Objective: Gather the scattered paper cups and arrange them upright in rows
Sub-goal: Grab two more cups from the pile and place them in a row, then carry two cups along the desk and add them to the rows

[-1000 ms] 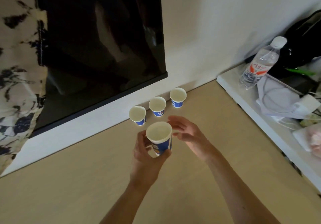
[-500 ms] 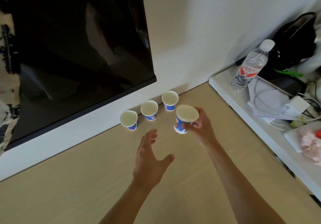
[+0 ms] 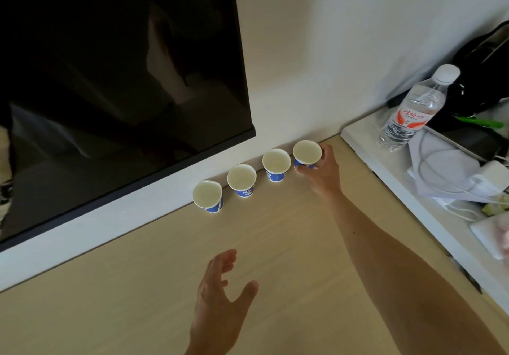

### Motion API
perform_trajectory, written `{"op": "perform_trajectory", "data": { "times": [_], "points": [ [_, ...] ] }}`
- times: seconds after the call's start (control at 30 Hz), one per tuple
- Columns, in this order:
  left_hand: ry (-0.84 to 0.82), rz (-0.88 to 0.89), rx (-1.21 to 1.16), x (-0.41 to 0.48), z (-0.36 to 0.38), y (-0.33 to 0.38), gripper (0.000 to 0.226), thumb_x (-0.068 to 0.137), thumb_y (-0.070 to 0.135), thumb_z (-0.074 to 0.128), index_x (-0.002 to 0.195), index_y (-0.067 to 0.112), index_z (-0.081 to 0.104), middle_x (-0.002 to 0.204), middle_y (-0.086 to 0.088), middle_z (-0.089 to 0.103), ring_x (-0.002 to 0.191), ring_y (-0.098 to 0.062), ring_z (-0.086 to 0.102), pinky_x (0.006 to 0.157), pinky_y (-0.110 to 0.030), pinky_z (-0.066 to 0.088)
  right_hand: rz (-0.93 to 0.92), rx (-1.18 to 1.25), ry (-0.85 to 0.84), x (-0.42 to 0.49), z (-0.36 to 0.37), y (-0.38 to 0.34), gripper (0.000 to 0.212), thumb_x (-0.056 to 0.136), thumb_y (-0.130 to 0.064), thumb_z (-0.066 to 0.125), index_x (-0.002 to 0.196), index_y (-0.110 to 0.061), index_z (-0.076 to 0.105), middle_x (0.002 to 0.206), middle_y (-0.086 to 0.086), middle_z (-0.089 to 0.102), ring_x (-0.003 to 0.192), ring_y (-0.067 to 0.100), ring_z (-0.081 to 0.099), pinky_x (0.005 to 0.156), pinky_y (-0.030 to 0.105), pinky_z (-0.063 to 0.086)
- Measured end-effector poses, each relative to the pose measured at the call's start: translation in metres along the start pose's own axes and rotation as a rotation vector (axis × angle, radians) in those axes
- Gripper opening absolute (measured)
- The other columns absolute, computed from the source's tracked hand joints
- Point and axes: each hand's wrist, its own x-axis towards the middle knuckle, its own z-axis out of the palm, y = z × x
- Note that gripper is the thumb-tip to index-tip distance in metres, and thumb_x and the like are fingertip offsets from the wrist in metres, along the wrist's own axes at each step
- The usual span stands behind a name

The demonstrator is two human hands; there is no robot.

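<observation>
Far left: a dark screen (image 3: 118, 79) hangs on the wall, its lower edge slanting above a white ledge (image 3: 110, 225). We see only dim reflections in it.

Along the foot of that ledge, on the pale wooden surface (image 3: 137, 299), stands a row of blue-and-white paper cups, mouths up, running diagonally away to the right. First cup (image 3: 208, 196): upright, rim slightly dented on its right side. Second cup (image 3: 242, 180): upright, just beside the first, a narrow gap between them. Third cup (image 3: 276, 165): upright, again just beside its neighbour.

Our left hand (image 3: 220, 299) hovers low in the middle of the view, well apart from the row, palm turned inward, fingers spread and thumb out; it grasps nothing.

Fourth cup (image 3: 307, 153): at the right end of the row, close to the third, mouth up. Our right hand (image 3: 321, 173) wraps its lower wall, thumb across the blue band on the near side, fingers curled round the far side. We cannot tell whether its base rests on the wood or sits just above it.

Right of the hand: a white shelf (image 3: 366, 156) carries a clear water bottle (image 3: 410, 109) with a red label and white cap, upright. Beyond it lie a dark bag (image 3: 484, 73), white papers (image 3: 446, 173) and a white cable (image 3: 429, 167) with a charger block (image 3: 490, 175).
</observation>
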Motion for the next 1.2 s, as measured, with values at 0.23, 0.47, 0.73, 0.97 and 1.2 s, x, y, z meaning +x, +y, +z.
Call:
{"op": "perform_trajectory", "data": {
  "times": [0.23,0.47,0.73,0.97,1.2],
  "points": [
    [0.011,-0.007,0.001,0.004,-0.007,-0.004,0.054,0.078,0.021,0.083,0.122,0.032,0.055,0.116,0.018,0.061,0.112,0.003,0.057,0.090,-0.021,0.049,-0.027,-0.007,0.030,0.010,0.008,0.000,0.064,0.069,-0.012,0.085,0.124,-0.020,0.053,0.108,-0.012,0.064,0.095,0.014,0.065,0.089,0.037,0.056],
    [0.032,0.003,-0.017,0.006,-0.009,0.004,0.053,0.079,0.019,0.082,0.124,0.027,0.055,0.118,0.018,0.061,0.110,0.006,0.056,0.088,-0.019,0.049,0.026,0.007,0.022,0.002,0.003,0.000,0.076,0.073,-0.003,0.081,0.138,-0.017,0.044,0.124,-0.011,0.058,0.116,0.011,0.059,0.093,0.030,0.051],
    [0.105,-0.019,-0.126,-0.006,-0.026,0.032,0.051,0.081,0.018,0.080,0.126,0.021,0.055,0.122,0.012,0.061,0.112,-0.006,0.058,0.094,-0.031,0.052,0.051,0.214,0.247,-0.104,0.008,-0.015,0.058,0.084,0.000,0.069,0.137,-0.009,0.047,0.131,0.005,0.058,0.120,0.010,0.057,0.099,0.032,0.051],
    [0.215,-0.036,-0.271,-0.041,-0.067,0.031,0.050,0.083,0.018,0.077,0.128,0.019,0.054,0.124,0.004,0.060,0.113,-0.011,0.057,0.096,-0.035,0.051,0.006,0.314,0.037,-0.210,0.049,-0.059,0.049,0.086,0.008,0.066,0.130,-0.006,0.051,0.124,0.012,0.064,0.107,0.006,0.065,0.086,0.014,0.052],
    [0.419,-0.107,-0.363,-0.107,-0.136,-0.028,0.046,0.087,0.020,0.075,0.128,0.019,0.054,0.123,0.003,0.060,0.113,-0.013,0.059,0.092,-0.035,0.054,-0.084,0.251,-0.291,-0.314,0.116,-0.102,0.040,0.086,0.004,0.070,0.118,-0.015,0.058,0.113,0.007,0.069,0.095,-0.002,0.069,0.079,0.008,0.050]
  ]
}}
